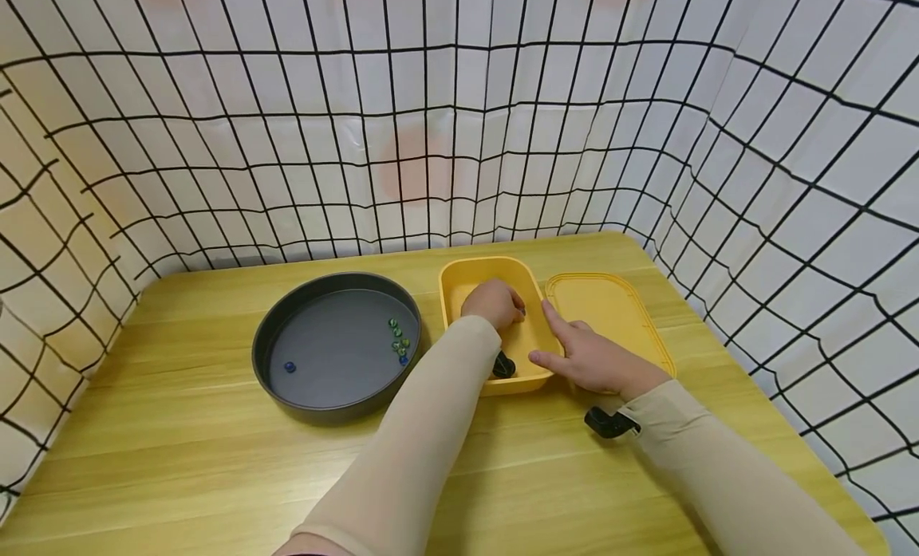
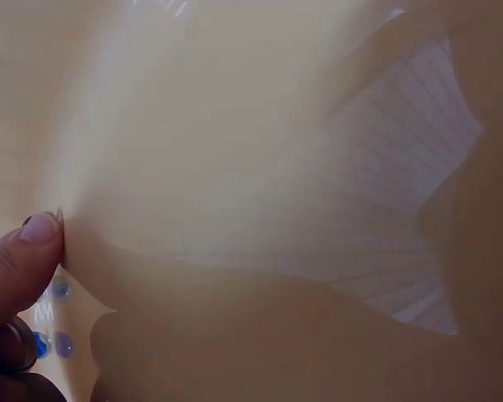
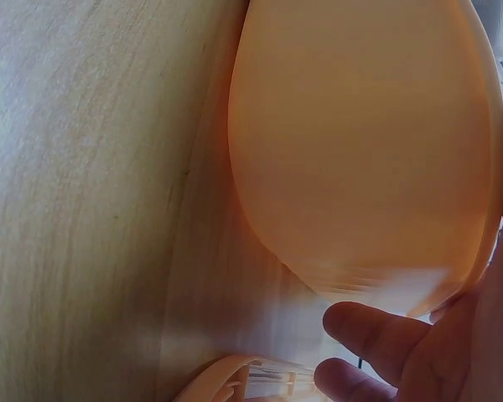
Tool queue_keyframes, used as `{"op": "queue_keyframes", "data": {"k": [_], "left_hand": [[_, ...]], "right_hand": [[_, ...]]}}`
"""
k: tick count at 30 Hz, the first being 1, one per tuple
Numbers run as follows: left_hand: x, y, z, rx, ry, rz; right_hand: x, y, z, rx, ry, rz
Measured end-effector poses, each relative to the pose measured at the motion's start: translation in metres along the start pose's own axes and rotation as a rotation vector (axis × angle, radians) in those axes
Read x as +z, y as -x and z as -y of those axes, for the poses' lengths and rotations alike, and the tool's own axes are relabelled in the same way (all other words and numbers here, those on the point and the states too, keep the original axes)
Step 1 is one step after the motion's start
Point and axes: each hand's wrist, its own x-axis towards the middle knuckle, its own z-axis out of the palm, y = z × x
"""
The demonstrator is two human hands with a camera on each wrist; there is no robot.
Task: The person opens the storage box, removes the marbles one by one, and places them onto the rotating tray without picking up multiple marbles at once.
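Note:
My left hand (image 1: pixel 494 302) reaches down into a yellow plastic container (image 1: pixel 490 262), its fingers curled. In the left wrist view the thumb (image 2: pixel 21 260) and a finger pinch a small marble (image 2: pixel 57 216), mostly hidden by the thumb. Just beyond them, blue glass marbles (image 2: pixel 63 344) lie on the container's floor. At the container's right side my right hand (image 1: pixel 599 356) holds the wall, its thumb over the rim and its fingers along the outside. The fingers (image 3: pixel 377 331) show beside the outer wall in the right wrist view.
A round dark grey pan (image 1: pixel 323 341) stands left of the container, with several green marbles (image 1: pixel 398 332) near its right wall and a blue marble (image 1: pixel 290 367) at its left. The yellow lid (image 1: pixel 603 301) lies flat on the wooden table (image 1: pixel 179 428). Black wire mesh (image 1: pixel 391 113) encloses the back and sides.

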Motion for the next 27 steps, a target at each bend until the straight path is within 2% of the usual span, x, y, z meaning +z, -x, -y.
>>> {"op": "queue_keyframes", "data": {"k": [27], "left_hand": [[0.0011,-0.0031,0.0034,-0.006,0.04,0.011]], "right_hand": [[0.0036,0.0,-0.001,0.016,-0.003,-0.014]]}}
